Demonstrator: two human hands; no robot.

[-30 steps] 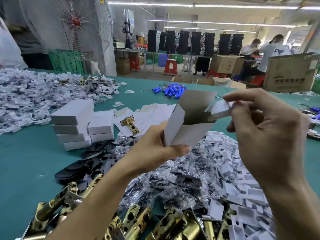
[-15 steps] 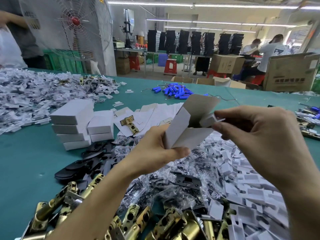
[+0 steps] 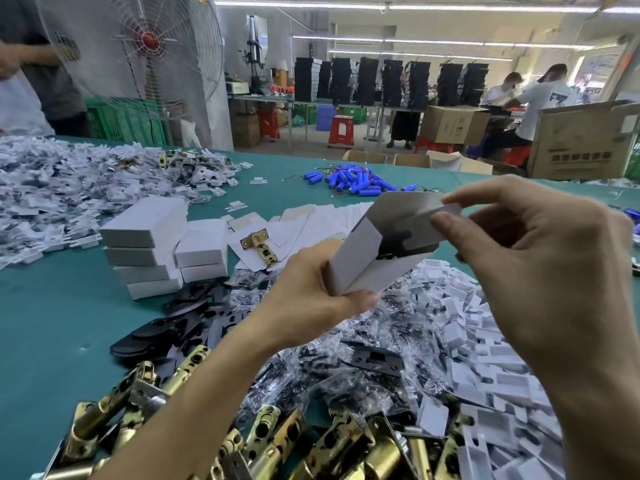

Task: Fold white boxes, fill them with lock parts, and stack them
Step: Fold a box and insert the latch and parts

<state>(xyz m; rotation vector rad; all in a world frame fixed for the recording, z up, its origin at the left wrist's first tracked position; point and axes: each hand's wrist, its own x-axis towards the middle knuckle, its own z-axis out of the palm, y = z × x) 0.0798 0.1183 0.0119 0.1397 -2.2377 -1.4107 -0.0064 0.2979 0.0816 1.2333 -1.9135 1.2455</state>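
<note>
The left hand (image 3: 311, 292) is gripping the lower end of a half-folded white cardboard box (image 3: 360, 261), its fingers (image 3: 360, 301) curled round the bottom edge. It is holding the box raised above the teal worktop (image 3: 52, 323) in the middle of the scene. The right hand (image 3: 540, 271) is pinching the box's open end flap between thumb and forefinger. To the left, a stack of closed white boxes (image 3: 156, 244) is sitting on the worktop. Just to its right, a brass latch (image 3: 259, 245) is lying on flat white box blanks (image 3: 311, 223). Along the near edge, brass latch bodies (image 3: 277, 441) are lying heaped, with clear bags of black plates (image 3: 346, 368) beneath the hands and small white plastic pieces (image 3: 485, 341) to the right.
</note>
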